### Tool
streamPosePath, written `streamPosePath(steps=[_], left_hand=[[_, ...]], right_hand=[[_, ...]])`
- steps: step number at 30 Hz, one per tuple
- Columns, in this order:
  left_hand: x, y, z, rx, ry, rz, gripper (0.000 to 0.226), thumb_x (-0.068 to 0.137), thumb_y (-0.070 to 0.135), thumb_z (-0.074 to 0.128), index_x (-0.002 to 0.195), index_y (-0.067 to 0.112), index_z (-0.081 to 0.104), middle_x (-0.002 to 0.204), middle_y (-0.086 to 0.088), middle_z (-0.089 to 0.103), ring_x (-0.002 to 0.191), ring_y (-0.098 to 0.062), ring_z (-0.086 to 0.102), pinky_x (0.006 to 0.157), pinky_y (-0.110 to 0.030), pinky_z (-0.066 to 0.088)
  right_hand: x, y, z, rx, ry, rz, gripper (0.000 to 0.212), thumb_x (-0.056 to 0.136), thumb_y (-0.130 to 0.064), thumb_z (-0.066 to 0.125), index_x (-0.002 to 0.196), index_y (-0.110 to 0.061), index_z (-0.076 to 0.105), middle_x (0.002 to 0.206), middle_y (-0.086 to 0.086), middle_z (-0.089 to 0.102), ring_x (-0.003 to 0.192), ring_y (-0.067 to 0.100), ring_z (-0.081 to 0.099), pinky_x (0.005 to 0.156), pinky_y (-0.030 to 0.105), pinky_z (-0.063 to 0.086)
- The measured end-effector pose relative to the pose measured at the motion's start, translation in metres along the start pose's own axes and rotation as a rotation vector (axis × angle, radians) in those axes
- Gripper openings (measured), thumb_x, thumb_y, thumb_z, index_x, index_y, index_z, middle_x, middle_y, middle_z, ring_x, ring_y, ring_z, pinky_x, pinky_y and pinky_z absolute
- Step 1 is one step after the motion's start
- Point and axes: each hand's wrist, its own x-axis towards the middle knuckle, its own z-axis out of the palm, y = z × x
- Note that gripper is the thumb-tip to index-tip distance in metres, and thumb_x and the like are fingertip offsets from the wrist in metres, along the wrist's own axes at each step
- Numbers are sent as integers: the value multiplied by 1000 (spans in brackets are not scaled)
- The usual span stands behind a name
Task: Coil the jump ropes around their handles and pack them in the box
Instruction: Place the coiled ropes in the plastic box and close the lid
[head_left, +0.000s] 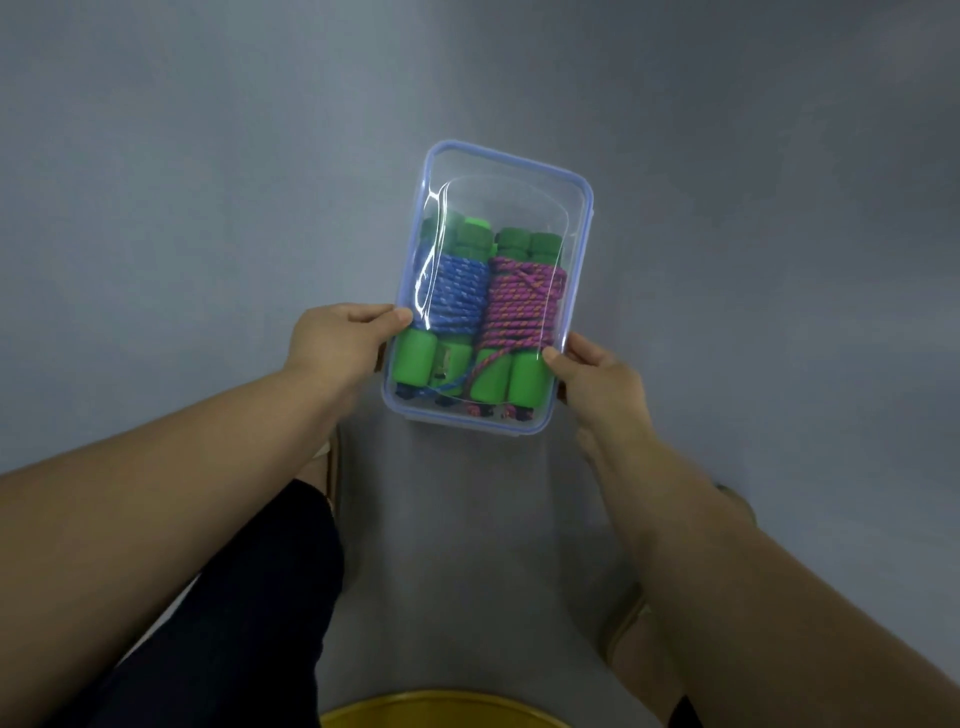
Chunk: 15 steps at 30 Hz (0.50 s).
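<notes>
A clear plastic box (582, 228) with a blue-rimmed lid lies on the grey floor. Inside on the left lies a blue jump rope (460, 293) coiled round its green handles. A pink jump rope (519, 306) coiled round green handles lies beside it on the right. My left hand (343, 340) grips the box's left edge, thumb on top of the lid. My right hand (597, 376) grips the right edge near the front corner, thumb on the lid. The lid covers the whole box.
My legs and sandalled feet (631, 639) are below the box, one at each side. A yellow rounded seat edge (441, 709) shows at the bottom. Grey floor (208, 182) surrounds the box.
</notes>
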Motion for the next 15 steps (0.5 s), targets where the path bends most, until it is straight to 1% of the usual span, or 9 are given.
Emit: streamPosePath(steps=[2,3,6,7,8,9,10,13,15], left_hand=[[0,1,-2,-30,-56,-45,20,82,14,69,98,2,69,84,-10,72,63,-15,68,69,-28,59],[0,3,-3,-1,-66,-51,18,82,14,70,96,3,69,85,-11,71,64,-16,67,70,-29,59],[0,18,0,239,-36,22,12,81,17,72,87,11,65,96,-11,66,84,-22,61,88,-42,53],[3,25,3,327,-11,82,17,81,19,71,94,12,64,102,-9,64,91,-22,59,93,-42,50],[6,33,7,384,17,149,29,82,22,70,107,12,63,111,-8,62,98,-21,58,96,-40,48],[10,42,11,408,29,209,40,83,25,68,119,11,59,118,-7,60,104,-21,57,97,-38,46],[13,50,17,407,25,263,42,85,26,66,123,11,58,119,-7,61,105,-21,58,97,-38,46],[25,59,29,360,23,328,25,85,24,64,107,12,68,95,-5,69,86,-21,65,84,-36,53],[30,57,29,248,-3,281,21,86,20,65,104,12,69,81,2,66,71,-12,62,68,-25,53]], right_hand=[[4,0,-5,-15,-48,71,44,82,2,64,125,1,54,114,13,65,97,23,65,94,38,50],[4,-2,-7,-48,-66,88,45,81,0,66,124,1,55,113,13,66,98,25,65,94,39,50],[5,-19,-12,-305,-104,-2,42,80,-10,70,120,-2,58,104,9,65,92,22,63,90,38,52],[11,-28,-10,-371,-93,-60,44,80,-15,70,121,-5,56,104,7,63,95,21,62,92,38,50],[17,-38,-5,-383,-72,-117,47,82,-19,68,125,-8,54,106,5,61,99,21,60,95,38,49],[21,-47,0,-361,-62,-157,46,84,-20,66,127,-10,53,106,4,61,99,20,60,95,38,49],[27,-55,6,-317,-69,-185,43,85,-20,63,127,-12,54,105,4,62,95,19,62,91,35,51],[39,-65,17,-251,-75,-181,30,89,-9,55,119,-13,61,94,3,65,72,11,61,63,17,54],[42,-65,16,-195,-67,-132,32,90,-5,54,121,-12,60,90,1,63,71,10,60,64,18,53]])
